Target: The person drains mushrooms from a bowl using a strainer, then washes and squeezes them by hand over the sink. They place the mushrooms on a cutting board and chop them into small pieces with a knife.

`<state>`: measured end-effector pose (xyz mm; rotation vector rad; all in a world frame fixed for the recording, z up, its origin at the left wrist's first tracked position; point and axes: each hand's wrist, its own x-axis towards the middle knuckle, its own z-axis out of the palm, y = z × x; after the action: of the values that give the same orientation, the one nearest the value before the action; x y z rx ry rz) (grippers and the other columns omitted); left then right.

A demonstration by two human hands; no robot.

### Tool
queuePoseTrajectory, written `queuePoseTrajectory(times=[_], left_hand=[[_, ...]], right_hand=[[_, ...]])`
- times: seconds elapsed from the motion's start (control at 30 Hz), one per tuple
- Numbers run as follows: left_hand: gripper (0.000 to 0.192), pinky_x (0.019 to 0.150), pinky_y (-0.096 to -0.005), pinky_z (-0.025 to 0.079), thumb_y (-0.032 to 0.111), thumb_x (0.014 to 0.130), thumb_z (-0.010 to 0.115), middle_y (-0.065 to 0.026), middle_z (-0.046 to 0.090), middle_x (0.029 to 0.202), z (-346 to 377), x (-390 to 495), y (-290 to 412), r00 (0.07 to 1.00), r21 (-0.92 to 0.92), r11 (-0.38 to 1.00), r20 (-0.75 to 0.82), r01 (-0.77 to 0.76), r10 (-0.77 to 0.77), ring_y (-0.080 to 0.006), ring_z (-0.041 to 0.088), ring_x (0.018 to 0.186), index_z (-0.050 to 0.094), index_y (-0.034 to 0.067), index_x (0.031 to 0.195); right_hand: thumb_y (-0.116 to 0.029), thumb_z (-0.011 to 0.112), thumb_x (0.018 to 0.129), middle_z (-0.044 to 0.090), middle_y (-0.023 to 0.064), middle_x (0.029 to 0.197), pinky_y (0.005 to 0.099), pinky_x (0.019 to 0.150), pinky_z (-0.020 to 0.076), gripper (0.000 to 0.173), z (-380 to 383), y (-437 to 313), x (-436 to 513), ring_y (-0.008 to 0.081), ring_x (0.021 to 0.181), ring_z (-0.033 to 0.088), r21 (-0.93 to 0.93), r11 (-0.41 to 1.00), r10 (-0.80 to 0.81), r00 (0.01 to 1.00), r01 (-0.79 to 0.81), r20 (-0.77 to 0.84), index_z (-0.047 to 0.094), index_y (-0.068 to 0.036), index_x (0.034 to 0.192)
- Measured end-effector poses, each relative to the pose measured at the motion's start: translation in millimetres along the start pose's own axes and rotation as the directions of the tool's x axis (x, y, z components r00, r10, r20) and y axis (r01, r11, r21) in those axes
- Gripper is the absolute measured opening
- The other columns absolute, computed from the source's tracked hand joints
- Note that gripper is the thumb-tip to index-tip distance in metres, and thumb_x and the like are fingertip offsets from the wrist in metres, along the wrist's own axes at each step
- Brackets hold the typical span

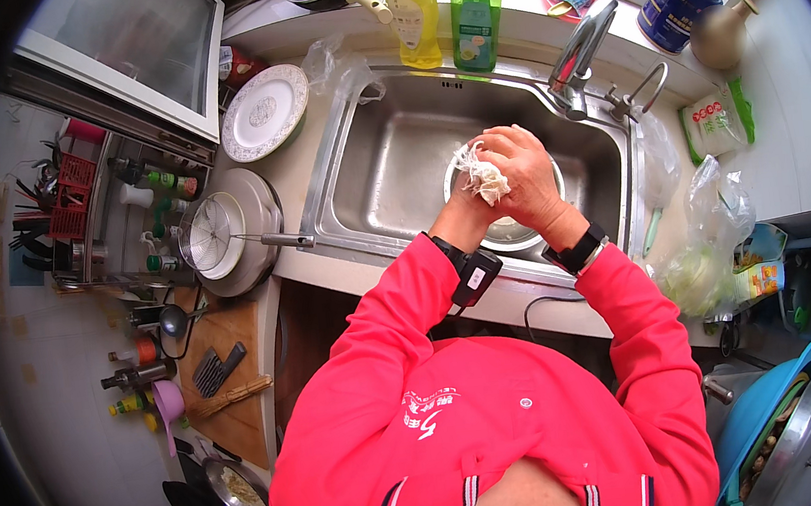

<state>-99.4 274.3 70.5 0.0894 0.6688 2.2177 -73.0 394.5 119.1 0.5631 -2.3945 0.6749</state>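
Observation:
Both hands are pressed together over a round bowl [515, 238] in the stainless steel sink [394, 143]. A clump of white, stringy shreds [484, 176], probably shredded food, bulges out between them. My left hand [469, 203] is mostly hidden beneath the clump and the other hand. My right hand [521, 170] wraps over it from the right, fingers curled around the shreds. Forearms and hands cover much of the bowl. A chrome faucet [578, 61] stands behind the sink, to the right of the hands.
Soap pump bottles, yellow [415, 22] and green [476, 23], stand behind the sink. Left of it are a patterned plate [265, 112] and a wire skimmer [211, 233] on stacked dishes. Clear plastic bags [702, 251] lie right. A cutting board [218, 376] holds a slotted turner [217, 369].

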Motion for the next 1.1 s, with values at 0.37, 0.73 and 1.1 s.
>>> queuePoseTrajectory(times=[0.37,0.73,1.1], left_hand=[[0.028,0.086,-0.0345,0.051,0.033,0.097,0.044,-0.0049,0.061,0.099,-15,23,-17,0.957,-0.324,0.946,0.265,-0.031,0.122,-0.0177,0.061,0.094,0.056,0.010,0.110],[0.024,0.074,-0.0343,0.052,0.042,0.093,0.047,-0.0014,0.061,0.101,-68,36,-52,0.910,0.647,0.650,0.194,-0.399,0.366,-0.0155,0.060,0.091,0.057,0.021,0.100],[0.027,0.075,-0.0340,0.052,0.042,0.092,0.048,-0.0020,0.062,0.103,-14,25,-21,0.930,-0.159,0.987,-0.356,0.032,-0.088,-0.0176,0.061,0.093,0.058,0.019,0.102]], right_hand=[[-0.026,0.066,0.071,0.060,0.0056,0.111,0.0501,0.105,0.0345,0.027,0,0,-17,0.0277,0.111,0.054,-0.040,0.998,-0.048,0.998,0.050,0.049,0.062,-0.013,0.094],[-0.019,0.067,0.066,0.056,0.0075,0.080,0.0380,0.071,0.0498,0.017,12,5,-4,0.0283,0.084,0.056,0.000,1.000,-0.029,1.000,0.029,0.002,0.058,-0.008,0.075],[-0.019,0.067,0.068,0.057,0.0061,0.082,0.0370,0.066,0.0514,0.016,20,9,0,0.0277,0.082,0.058,-0.028,1.000,0.014,1.000,-0.015,-0.020,0.058,-0.009,0.077]])
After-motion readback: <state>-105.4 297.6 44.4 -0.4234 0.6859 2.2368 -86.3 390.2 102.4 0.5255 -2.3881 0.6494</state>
